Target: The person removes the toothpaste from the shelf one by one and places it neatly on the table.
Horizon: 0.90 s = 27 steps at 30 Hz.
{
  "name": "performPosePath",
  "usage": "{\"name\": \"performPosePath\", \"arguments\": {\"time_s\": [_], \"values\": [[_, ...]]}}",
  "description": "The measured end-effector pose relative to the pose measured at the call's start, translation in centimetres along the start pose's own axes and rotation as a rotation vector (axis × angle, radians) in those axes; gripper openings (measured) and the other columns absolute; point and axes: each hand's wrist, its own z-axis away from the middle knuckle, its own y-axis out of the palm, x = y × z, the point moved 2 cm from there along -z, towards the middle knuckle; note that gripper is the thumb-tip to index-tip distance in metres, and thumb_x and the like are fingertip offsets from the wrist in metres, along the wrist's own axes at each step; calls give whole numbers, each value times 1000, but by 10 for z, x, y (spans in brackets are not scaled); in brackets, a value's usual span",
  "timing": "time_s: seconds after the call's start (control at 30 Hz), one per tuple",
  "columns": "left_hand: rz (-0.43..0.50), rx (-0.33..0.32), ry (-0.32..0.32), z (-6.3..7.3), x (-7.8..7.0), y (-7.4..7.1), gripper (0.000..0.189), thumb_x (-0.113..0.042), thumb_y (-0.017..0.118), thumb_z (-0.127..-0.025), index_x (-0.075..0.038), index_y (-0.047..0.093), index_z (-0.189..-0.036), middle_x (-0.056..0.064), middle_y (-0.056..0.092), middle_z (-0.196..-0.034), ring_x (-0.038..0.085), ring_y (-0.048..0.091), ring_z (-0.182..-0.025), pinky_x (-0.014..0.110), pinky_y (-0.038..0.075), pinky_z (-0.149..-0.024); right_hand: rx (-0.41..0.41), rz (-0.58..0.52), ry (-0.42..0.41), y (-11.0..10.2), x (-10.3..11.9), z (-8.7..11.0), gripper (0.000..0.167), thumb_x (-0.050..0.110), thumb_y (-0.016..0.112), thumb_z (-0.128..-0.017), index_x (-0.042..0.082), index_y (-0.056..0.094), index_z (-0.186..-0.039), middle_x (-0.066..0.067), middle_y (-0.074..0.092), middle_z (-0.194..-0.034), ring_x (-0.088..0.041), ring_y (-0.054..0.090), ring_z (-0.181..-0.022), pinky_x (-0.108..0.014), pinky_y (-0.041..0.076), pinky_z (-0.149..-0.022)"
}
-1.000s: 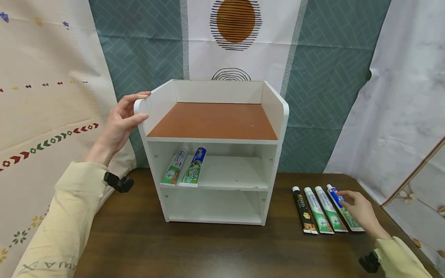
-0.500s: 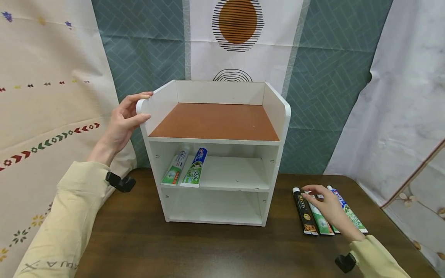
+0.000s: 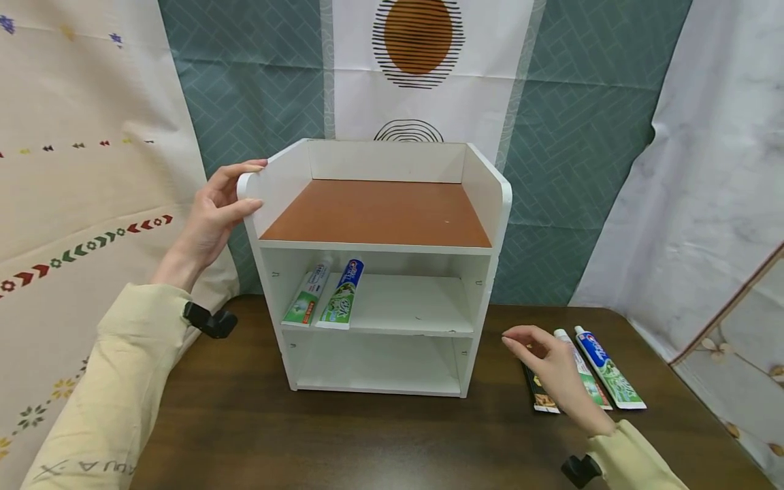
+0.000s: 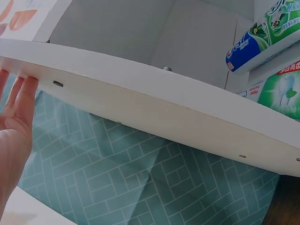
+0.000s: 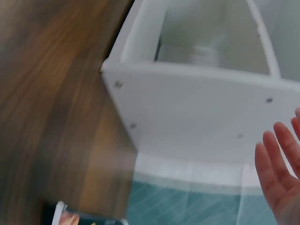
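My left hand point(image 3: 207, 221) grips the upper left side panel of a small white shelf unit point(image 3: 373, 249), thumb at the front edge and fingers on the far side. Two toothpaste tubes, one green and white point(image 3: 308, 296) and one blue and green point(image 3: 343, 296), lie side by side at the left of its middle shelf. My right hand point(image 3: 551, 371), fingers lightly bent and holding nothing, hovers over a row of toothpaste tubes. It covers much of the black tube point(image 3: 544, 397). Beside it show a green and white tube point(image 3: 589, 381) and a blue and green tube point(image 3: 612, 374).
The dark wooden table point(image 3: 367, 442) carries the shelf and the tube row. A brown top board point(image 3: 380, 211) lies between the unit's raised sides. Patterned cloth point(image 3: 263, 82) hangs behind, and pale curtains point(image 3: 692, 170) hang at the right.
My right hand has moved left along the tube row, from the blue and green tube to above the black one. My left hand keeps its hold on the shelf unit.
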Motion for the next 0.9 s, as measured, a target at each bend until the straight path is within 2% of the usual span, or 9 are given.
{"name": "performPosePath", "arguments": {"time_s": [0.17,0.37,0.5,0.7,0.83,0.9], "values": [[-10,-6,2,1,-2,-1,44,13,51,-84,-5,53,-123,13,34,-137,26,39,-112,27,45,-77,65,-126,-44,12,28,-8,18,-14,59,-79,-4,62,-93,-11,64,-80,-14,61,-69,-29,51,-56],[-19,-11,-5,1,-1,0,43,13,52,-84,-6,53,-123,13,34,-137,27,39,-112,27,45,-76,124,-228,-80,30,49,-18,19,-15,59,-80,-4,61,-95,-14,64,-82,-20,62,-69,-32,51,-56],[-23,-5,-9,2,1,0,44,13,51,-84,-6,53,-123,13,34,-137,27,40,-111,28,45,-76,144,-258,-78,44,59,-25,18,-12,59,-81,-4,61,-96,-13,63,-81,-22,61,-68,-33,51,-56],[-30,-2,-1,2,1,0,43,12,52,-84,-6,52,-123,13,34,-137,27,40,-111,28,44,-76,153,-266,-121,67,73,-42,17,-10,61,-81,-2,62,-96,-17,62,-81,-24,60,-67,-31,51,-56],[-43,-6,2,2,-1,0,43,12,52,-84,-6,53,-123,13,34,-137,27,39,-112,28,44,-77,185,-270,-90,82,81,-54,15,-6,60,-83,-4,61,-98,-16,62,-84,-29,60,-70,-30,51,-59],[-46,-7,-1,2,-2,0,43,11,52,-84,-6,53,-123,13,34,-137,27,38,-112,28,44,-78,201,-270,-65,93,76,-60,16,0,62,-84,-3,61,-100,-13,63,-86,-29,61,-71,-30,51,-61]]}}
